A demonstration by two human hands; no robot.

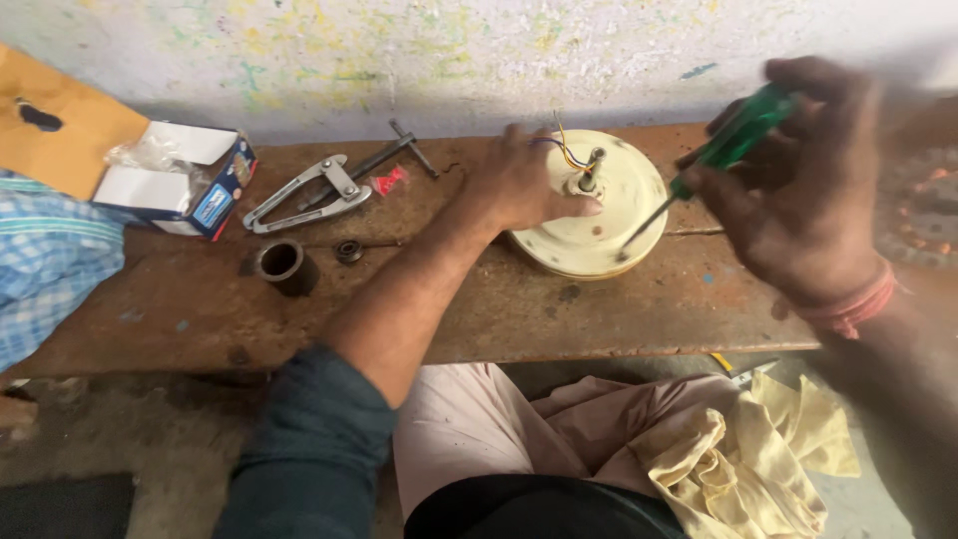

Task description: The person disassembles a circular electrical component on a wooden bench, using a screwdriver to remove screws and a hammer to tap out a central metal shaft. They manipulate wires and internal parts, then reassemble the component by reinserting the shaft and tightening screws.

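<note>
Right hand (798, 200) tilts screwdriver (714, 160) (fingers curled) onto motor housing (594, 225).

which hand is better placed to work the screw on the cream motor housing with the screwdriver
Probably the right. The right hand already grips the green-handled screwdriver, whose tip rests on the cream motor housing near its rim. The left hand lies flat on the housing beside the shaft, steadying it.

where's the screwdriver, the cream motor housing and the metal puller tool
screwdriver (736, 138), head view, on its green handle
cream motor housing (624, 205), head view, on its bare top face
metal puller tool (309, 192), head view, on its silver arms
</note>
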